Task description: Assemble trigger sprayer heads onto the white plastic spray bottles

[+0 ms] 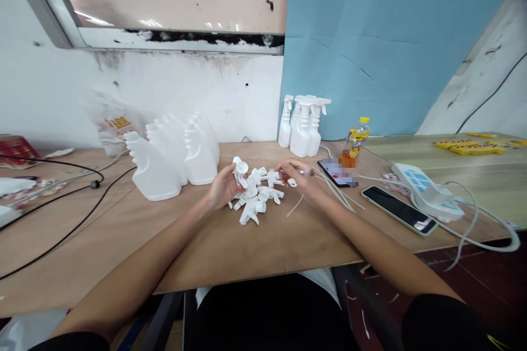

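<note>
My left hand (pixel 223 187) is closed around a white trigger spray head (pixel 242 167), its round collar facing up and toward me. A loose pile of white spray heads (pixel 257 195) lies on the table between my hands. My right hand (pixel 297 172) hovers at the pile's right edge with fingers curled together; what is in them, if anything, is too small to make out. A small white piece (pixel 292 182) shows just below those fingers. Thin white tubes (pixel 335 189) lie beside my right wrist, and a single tube (pixel 295 205) rests nearer to me.
White bottles without tops (pixel 158 175) stand in rows at left. Several bottles with spray heads (pixel 302 134) stand at the back. To the right are a drink bottle (pixel 354 142), two phones, including a black-screened phone (pixel 397 209), and a power strip (pixel 428 192) with cables.
</note>
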Demonstrator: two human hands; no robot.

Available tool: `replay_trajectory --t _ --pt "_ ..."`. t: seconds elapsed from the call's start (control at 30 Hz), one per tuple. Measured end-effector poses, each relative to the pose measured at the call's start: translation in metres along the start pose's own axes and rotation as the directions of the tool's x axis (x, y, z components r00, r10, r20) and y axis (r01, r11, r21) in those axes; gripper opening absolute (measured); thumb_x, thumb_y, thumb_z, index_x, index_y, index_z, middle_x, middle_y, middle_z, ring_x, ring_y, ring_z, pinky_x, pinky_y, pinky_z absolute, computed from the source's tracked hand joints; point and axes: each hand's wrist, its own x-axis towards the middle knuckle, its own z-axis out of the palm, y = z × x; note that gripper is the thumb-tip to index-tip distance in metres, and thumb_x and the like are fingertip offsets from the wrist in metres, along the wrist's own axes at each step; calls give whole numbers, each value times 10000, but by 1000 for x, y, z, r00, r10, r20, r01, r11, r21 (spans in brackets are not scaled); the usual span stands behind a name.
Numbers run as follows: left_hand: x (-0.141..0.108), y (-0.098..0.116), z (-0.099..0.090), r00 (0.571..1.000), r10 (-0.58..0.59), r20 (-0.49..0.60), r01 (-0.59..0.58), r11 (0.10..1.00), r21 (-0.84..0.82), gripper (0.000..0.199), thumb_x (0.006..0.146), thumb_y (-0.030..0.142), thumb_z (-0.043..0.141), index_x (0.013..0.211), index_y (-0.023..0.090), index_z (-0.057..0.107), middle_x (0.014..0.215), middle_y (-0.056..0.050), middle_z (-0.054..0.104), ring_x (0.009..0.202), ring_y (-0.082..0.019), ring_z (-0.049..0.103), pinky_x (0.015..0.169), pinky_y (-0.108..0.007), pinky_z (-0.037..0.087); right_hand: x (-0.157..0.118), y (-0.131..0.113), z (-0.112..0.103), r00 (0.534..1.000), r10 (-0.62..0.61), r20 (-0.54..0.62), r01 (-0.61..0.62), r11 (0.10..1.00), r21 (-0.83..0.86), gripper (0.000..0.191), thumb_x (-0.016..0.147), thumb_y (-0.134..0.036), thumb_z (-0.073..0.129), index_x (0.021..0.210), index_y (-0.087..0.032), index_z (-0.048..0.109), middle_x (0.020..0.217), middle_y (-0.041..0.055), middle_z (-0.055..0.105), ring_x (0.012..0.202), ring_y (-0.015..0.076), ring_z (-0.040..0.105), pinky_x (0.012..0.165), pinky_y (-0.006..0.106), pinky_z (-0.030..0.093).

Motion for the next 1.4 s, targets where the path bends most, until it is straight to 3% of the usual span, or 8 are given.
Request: replay_trajectory --t 0.13,0.3,0.47,0.6,0.73,0.93,1.17,1.4 --pt "2 -4 0 999 43 -24 -41 997 62 377 829 532 674 823 177 547 709 1 556 528 -97 473 507 -226 391 -8 1 8 974 -77 214 78 997 1 377 894 -483 626 1166 -232 698 1039 74 715 812 188 655 716 327 544" --pt "1 -7 5 988 152 4 -150 972 181 403 831 531 693 832 181 493 733 18 542 513 -62 438 465 -187 323 -11 3 14 952 -208 226 259 938 -229 291 946 -354 559 1195 -258 675 1074 74 730 915 221 684 833 382 546" --pt "-2 -8 10 978 205 -45 -178 924 339 448 823 555 694 860 210 411 705 51 515 438 -34 354 404 -167 224 -11 10 13 852 -390 349 511 766 -390 263 923 -272 567 1157 -290 686 1082 81 725 1001 263 672 917 439 521" --pt "-5 -7 14 971 231 -56 -193 905 379 472 816 574 693 912 235 380 700 69 512 410 -25 324 386 -159 194 -12 8 13 904 -313 292 404 849 -341 244 936 -303 560 1140 -261 686 1086 83 721 1002 248 675 913 415 522" --pt "-6 -6 12 988 154 -22 -136 920 368 451 828 583 662 883 235 380 618 73 481 360 -27 259 356 -174 104 -9 7 11 962 -106 252 118 992 -36 231 908 -344 606 1054 -198 709 967 84 728 840 208 684 715 338 546" --pt "-8 -3 13 999 28 23 -34 927 374 421 845 546 650 770 200 422 534 66 446 343 -29 247 337 -168 119 -4 11 8 964 -20 265 -49 966 253 207 879 -323 611 876 -153 729 768 76 723 644 198 664 613 345 530" --pt "-3 0 3 996 -82 24 79 990 118 469 866 571 607 684 162 466 534 67 406 340 -2 163 346 -156 128 -11 14 18 919 -189 346 226 972 -70 261 983 -351 535 1185 -230 649 1088 77 687 980 200 669 867 353 529" --pt "-4 -5 10 988 -151 37 145 982 119 496 890 628 548 736 158 512 559 47 442 349 -16 240 346 -157 161 -13 17 22 819 -395 416 538 781 -318 356 972 -278 547 1328 -268 526 1519 121 433 1402 268 417 1110 484 393"
